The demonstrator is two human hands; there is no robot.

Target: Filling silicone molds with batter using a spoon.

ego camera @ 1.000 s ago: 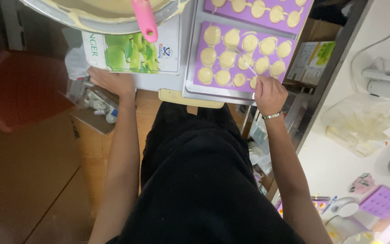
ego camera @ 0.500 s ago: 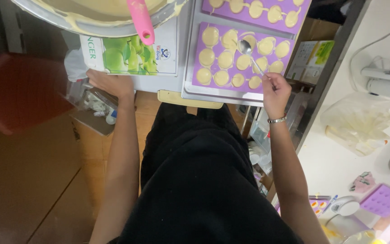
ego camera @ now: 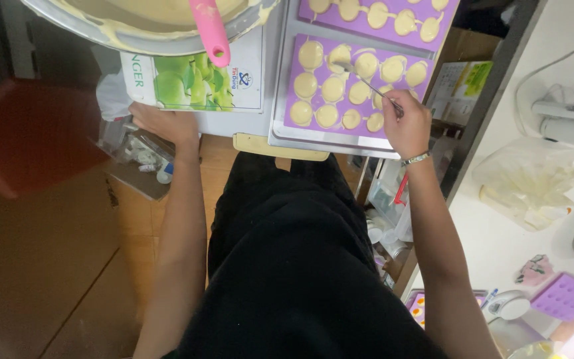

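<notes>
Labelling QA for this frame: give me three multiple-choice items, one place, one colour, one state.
1. Where is the left hand?
A. on the box edge
B. in the bowl
C. on the mould

2. What colour is the spatula handle in the metal bowl?
A. blue
B. pink
C. black

3. What is the state of the cavities in the near purple silicone mould?
A. empty
B. filled with pale batter
C. covered by a lid

A: it grips the green-printed box.
B: it is plainly pink.
B: cream batter shows; the right hand holds a spoon there.

The top edge cuts off the batter bowl [ego camera: 147, 30] and the upper purple mould [ego camera: 380, 20]
</notes>
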